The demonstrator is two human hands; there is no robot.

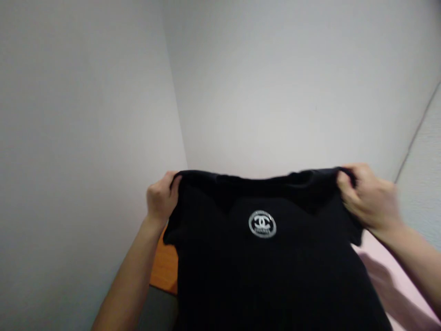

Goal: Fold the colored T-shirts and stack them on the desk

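A black T-shirt (262, 276) hangs spread out in front of me, with a round silver-white logo (262, 224) on its chest. My left hand (161, 195) is closed around the shirt's left shoulder. Gripping the opposite shoulder, my right hand (370, 195) is closed too and slightly blurred. The top edge with the neckline is stretched nearly level between both hands, and the short sleeves droop just below them. The shirt's lower end runs out of the bottom of the view.
Pale walls (275, 92) meet in a corner behind the shirt. An orange-brown wooden surface (163, 266) shows at lower left, partly covered by the shirt. Pink fabric (389, 276) lies at lower right, behind the right forearm.
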